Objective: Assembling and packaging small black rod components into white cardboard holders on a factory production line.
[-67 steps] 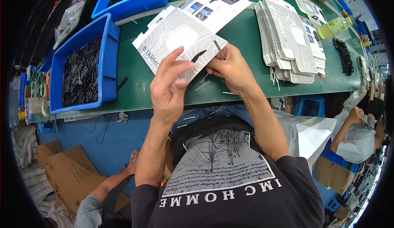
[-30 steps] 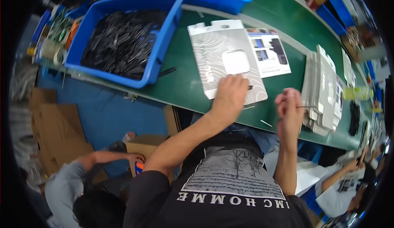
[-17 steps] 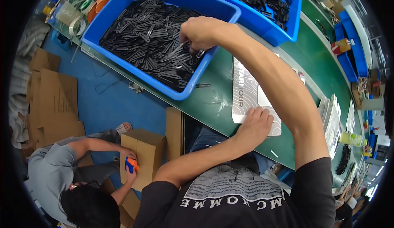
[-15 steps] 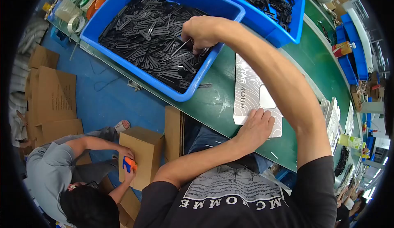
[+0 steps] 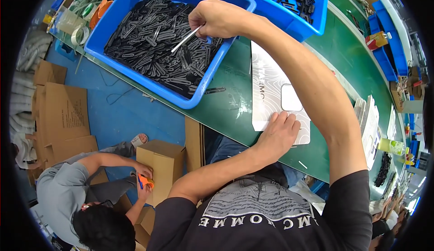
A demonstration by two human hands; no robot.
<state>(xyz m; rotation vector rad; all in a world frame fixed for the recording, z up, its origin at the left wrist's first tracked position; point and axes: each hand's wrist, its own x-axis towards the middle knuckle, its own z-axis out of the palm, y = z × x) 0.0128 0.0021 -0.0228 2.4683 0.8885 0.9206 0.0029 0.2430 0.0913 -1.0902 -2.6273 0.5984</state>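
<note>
My right hand [image 5: 218,18] is closed in a pinch on a thin white strip [image 5: 184,40] that slants down over a large blue bin [image 5: 156,86]. Inside the bin lies a heap of flat black slotted plastic pieces [image 5: 153,38]. Fingers flat, my left hand [image 5: 280,131] rests on the near end of a flat white-and-silver printed carton [image 5: 266,83] with wavy lines and a rounded white window. The carton lies on the green table [image 5: 230,120], and my right forearm covers part of it.
A second blue bin [image 5: 271,11] with black parts stands beyond. One black piece [image 5: 215,90] lies beside the first bin. Stacked printed cartons [image 5: 367,120] stand on the right. At lower left a co-worker [image 5: 68,196] holds an orange-and-blue tool against a cardboard box [image 5: 165,160].
My right hand has lifted slightly up and left, bringing the white strip into clearer sight above the black pieces. My left hand stays on the carton.
</note>
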